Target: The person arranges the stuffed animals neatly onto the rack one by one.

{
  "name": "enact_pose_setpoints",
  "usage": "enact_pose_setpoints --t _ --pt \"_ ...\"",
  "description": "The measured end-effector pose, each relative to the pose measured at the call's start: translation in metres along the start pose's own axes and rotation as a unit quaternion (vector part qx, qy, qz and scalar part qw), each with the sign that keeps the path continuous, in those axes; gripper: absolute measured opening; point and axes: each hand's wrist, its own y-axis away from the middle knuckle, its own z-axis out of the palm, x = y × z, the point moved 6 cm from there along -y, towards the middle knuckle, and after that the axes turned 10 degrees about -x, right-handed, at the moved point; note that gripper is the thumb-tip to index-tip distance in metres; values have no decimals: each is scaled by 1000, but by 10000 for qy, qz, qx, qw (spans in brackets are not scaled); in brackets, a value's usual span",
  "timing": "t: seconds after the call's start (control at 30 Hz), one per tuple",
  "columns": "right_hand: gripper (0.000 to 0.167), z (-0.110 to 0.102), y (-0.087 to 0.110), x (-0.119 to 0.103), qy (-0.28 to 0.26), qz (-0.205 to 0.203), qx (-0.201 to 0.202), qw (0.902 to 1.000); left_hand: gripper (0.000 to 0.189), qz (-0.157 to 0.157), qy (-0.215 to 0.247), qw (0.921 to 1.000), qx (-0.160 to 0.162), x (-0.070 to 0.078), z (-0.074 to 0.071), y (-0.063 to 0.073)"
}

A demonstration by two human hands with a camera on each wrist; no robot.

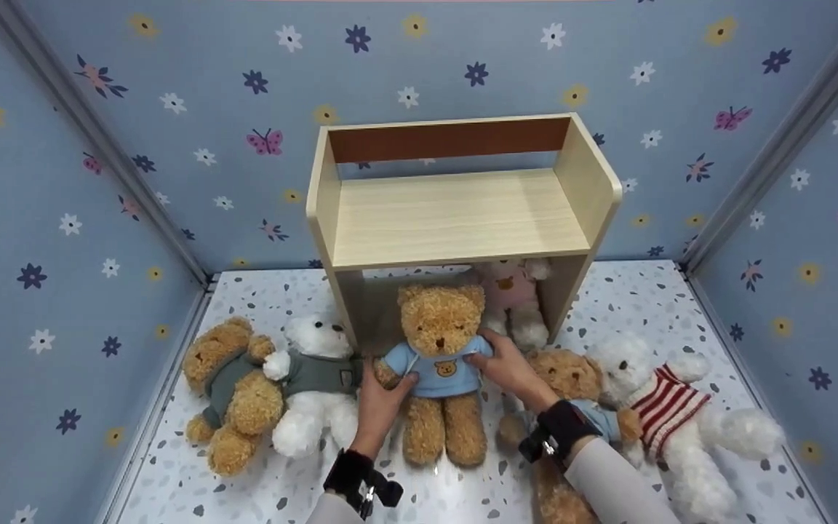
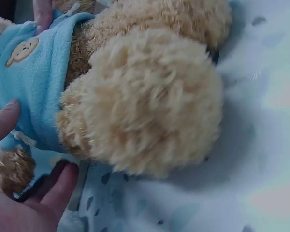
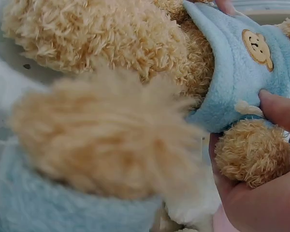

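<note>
A brown teddy bear (image 1: 443, 375) in a light blue hoodie sits upright, facing me, at the front opening of a small wooden shelf (image 1: 455, 218). My left hand (image 1: 382, 399) holds it at one side, thumb on the hoodie front and fingers around its arm. On the other side my right hand (image 1: 512, 370) grips the hoodie near the shoulder, thumb on the chest. In the right wrist view, the bear's furry paw (image 3: 253, 153) lies within that hand's grasp. The fingers behind the bear are partly hidden.
A bear in pink (image 1: 508, 291) sits inside the lower compartment at right. On the left lie a brown bear (image 1: 233, 393) and a white bear (image 1: 317, 386), both in green. Another blue-clad brown bear (image 1: 568, 375) and a white bear in red stripes (image 1: 670, 407) lie at right.
</note>
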Motion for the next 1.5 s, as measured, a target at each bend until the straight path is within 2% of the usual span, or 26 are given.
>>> enact_pose_setpoints --t 0.1,0.17,0.27,0.4,0.5,0.73,0.93,1.07,1.17,1.27,1.33,1.4,1.5 --pt "66 -2 -3 -1 -125 48 172 9998 76 -231 351 9990 -157 -5 6 1" --pt "68 -2 -4 -1 -262 101 265 9993 69 -316 575 9972 -368 -7 12 1" --pt "68 -3 -7 -1 -334 111 401 9986 77 -389 891 9927 -709 -7 20 0" --pt "69 -3 -12 -2 -239 114 519 9983 96 -550 862 9902 -952 -10 28 -3" --pt "70 -2 -15 -3 -215 129 495 9985 98 -692 730 9908 -904 -11 31 -7" --pt "74 0 -21 -7 -399 -148 385 9983 74 -613 765 9945 -362 -9 28 -19" --pt "79 4 -20 -3 -680 -320 489 9960 69 -678 1400 9876 -195 -8 24 -25" --pt "84 9 -17 7 -1086 -132 543 9925 77 -847 1705 9816 -112 -6 22 -31" --pt "80 16 -17 15 -1350 74 295 9904 80 -863 1823 9794 -52 -1 21 -41" --pt "68 25 -17 19 -1039 137 -51 9945 75 -762 1938 9780 -83 5 22 -51" --pt "61 29 -19 18 -485 61 -182 9986 73 -716 1986 9774 -125 9 22 -57" --pt "63 30 -21 13 114 -32 -181 9998 72 -691 1980 9776 -170 12 22 -64" --pt "71 30 -27 4 929 -174 -22 9955 74 -617 1923 9791 -249 19 23 -76"
